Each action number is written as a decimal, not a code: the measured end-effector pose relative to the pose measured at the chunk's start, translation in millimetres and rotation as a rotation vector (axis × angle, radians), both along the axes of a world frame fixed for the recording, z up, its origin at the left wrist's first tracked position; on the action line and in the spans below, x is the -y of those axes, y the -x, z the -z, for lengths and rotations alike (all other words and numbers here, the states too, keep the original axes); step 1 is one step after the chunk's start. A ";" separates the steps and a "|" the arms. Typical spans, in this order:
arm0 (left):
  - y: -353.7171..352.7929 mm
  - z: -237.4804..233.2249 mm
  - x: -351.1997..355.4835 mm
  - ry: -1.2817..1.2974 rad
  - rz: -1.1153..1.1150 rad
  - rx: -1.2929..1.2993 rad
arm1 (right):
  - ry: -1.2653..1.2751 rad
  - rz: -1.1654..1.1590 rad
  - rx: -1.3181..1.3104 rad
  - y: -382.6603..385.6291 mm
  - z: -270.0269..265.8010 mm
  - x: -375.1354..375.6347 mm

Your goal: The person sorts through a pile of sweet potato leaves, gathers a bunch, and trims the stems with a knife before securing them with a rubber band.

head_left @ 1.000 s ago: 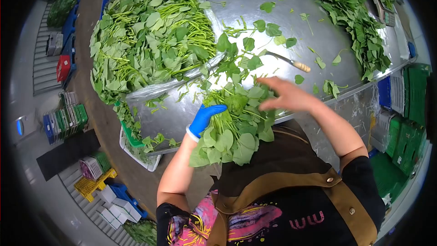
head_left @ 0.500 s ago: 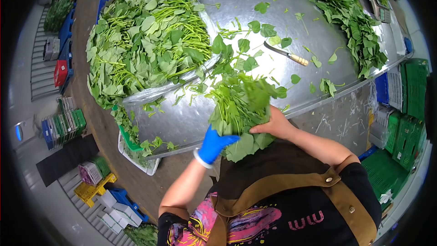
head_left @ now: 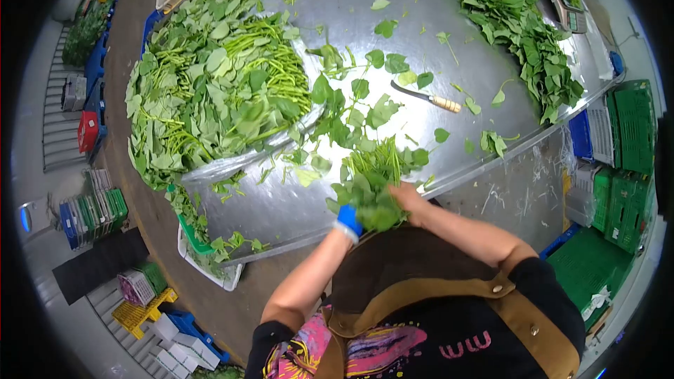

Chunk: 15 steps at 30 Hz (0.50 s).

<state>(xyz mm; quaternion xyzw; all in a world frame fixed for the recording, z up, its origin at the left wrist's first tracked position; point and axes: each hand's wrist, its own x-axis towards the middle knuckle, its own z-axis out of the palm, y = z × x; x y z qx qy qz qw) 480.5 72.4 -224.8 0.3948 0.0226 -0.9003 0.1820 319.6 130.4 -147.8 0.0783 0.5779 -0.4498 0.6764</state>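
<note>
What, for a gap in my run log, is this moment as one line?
left hand: gloved, holds bundle of greens | right hand: bare, holds it too | stems: pointing away | knife: lying on table, apart

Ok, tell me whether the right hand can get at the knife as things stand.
Probably yes. The knife lies on bare table just beyond the right hand, only loose leaves between them. But that hand and the left hand both grip the bundle, so it would have to let go first.

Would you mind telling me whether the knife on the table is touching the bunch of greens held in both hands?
Apart. The head view shows bare steel table between the knife and the bunch of greens.
</note>
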 end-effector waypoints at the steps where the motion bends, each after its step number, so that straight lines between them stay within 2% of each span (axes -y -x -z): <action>1: 9.7 -52.0 13.3 0.238 0.115 0.098 | 0.182 -0.091 -0.113 4.3 1.9 -2.2; 2: 10.6 -93.1 20.0 0.459 0.240 0.206 | 0.158 -0.138 -0.133 7.4 -14.9 -0.7; 4: 11.4 -90.4 20.0 0.350 0.289 0.275 | 0.118 -0.234 -0.174 18.7 -68.3 12.3; 5: 14.1 -85.0 25.6 0.320 0.308 0.301 | 0.061 -0.141 -0.054 14.0 -37.7 8.2; 6: -0.2 -11.7 18.4 0.103 0.231 0.155 | 0.044 -0.164 -0.061 12.0 -16.0 6.0; 8: 13.3 -23.3 17.7 0.244 0.132 0.349 | 0.005 -0.206 -0.075 11.8 13.3 5.2; 9: 21.2 -48.5 29.8 0.379 0.162 0.329 | 0.070 -0.012 0.013 9.4 10.8 3.4; 10: 27.3 -83.8 44.4 0.500 0.199 0.314 | 0.166 -0.128 -0.041 15.4 -4.7 5.8; 11: 32.6 -111.3 60.5 0.705 0.328 0.399 | 0.262 -0.245 -0.098 33.5 -29.5 17.6; 12: 38.3 -131.6 74.9 0.680 0.396 0.451 | 0.367 -0.362 -0.162 51.5 -43.2 30.7; 13: 43.4 -141.1 83.3 0.865 0.399 0.454 | 0.438 -0.515 -0.257 66.0 -44.1 39.6; 15: 53.0 -149.3 97.4 1.168 0.398 0.454 | 0.375 -0.571 -0.616 85.6 -19.8 50.3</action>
